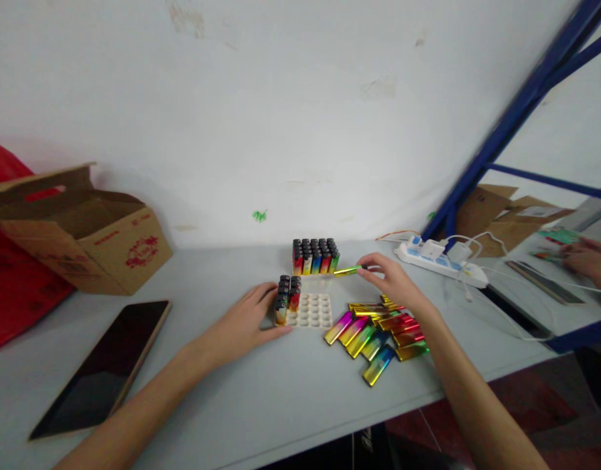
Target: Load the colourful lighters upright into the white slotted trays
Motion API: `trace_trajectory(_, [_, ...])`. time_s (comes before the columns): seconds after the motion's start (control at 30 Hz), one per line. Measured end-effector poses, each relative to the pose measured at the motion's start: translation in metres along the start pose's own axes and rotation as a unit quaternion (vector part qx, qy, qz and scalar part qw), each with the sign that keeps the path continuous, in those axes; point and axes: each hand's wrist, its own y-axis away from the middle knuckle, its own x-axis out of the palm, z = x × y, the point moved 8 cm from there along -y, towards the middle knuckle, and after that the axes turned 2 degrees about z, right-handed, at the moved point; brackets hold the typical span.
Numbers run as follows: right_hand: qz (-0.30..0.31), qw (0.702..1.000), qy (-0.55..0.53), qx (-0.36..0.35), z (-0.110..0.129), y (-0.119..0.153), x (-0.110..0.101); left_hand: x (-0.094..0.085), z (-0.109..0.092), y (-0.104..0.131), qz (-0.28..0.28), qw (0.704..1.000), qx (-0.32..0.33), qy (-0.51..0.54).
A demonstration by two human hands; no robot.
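Note:
My right hand [387,281] pinches a shiny green-yellow lighter [347,270] by its dark end, held nearly level above the table. My left hand [249,316] grips the left side of a white tray [316,311] with round hollows, thumb at its near corner, fingers at the far one. Upright lighters with black tops [294,297] stand in the tray's left columns; its right part shows bare hollows. Below my right hand lies a loose heap of metallic lighters [361,341] in pink, gold, green, blue and red. Behind the tray stands a full block of upright lighters [315,256].
A dark-screened tablet [102,369] lies at the left, near an open cardboard box [99,245] and a red bag [16,281]. A white power strip [440,263] with cables sits at the right beside a blue metal frame [496,140]. Another person's hand [589,261] is at far right.

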Motion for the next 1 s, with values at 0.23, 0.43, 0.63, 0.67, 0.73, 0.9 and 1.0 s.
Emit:
trace_trajectory(0.23, [-0.071,0.943,-0.317,0.065,0.056,-0.019,0.023,0.004,0.005,0.001,0.005,1.0,-0.011,-0.001])
trace_trajectory(0.43, [0.024,0.94,-0.324,0.11,0.076,-0.023,0.092,0.003,0.001,0.002,0.01,1.0,-0.006,0.008])
trace_trajectory(0.63, [-0.01,0.986,-0.151,0.066,0.074,-0.007,0.124,0.004,-0.001,0.003,0.009,1.0,-0.003,-0.002])
trace_trajectory(0.67, [-0.014,0.989,-0.131,0.062,0.074,-0.005,0.125,0.005,-0.001,0.003,0.009,1.0,-0.002,-0.001])
trace_trajectory(0.73, [-0.02,0.993,-0.102,0.055,0.075,-0.001,0.124,0.005,0.0,0.002,0.006,1.0,0.001,0.0])
trace_trajectory(0.9, [-0.016,0.996,-0.077,0.033,0.078,-0.001,0.123,0.003,-0.002,0.002,0.01,1.0,0.006,-0.005])
trace_trajectory(1.0, [-0.017,0.997,-0.076,0.016,0.08,-0.001,0.122,0.003,-0.004,0.002,0.01,1.0,0.009,-0.007])
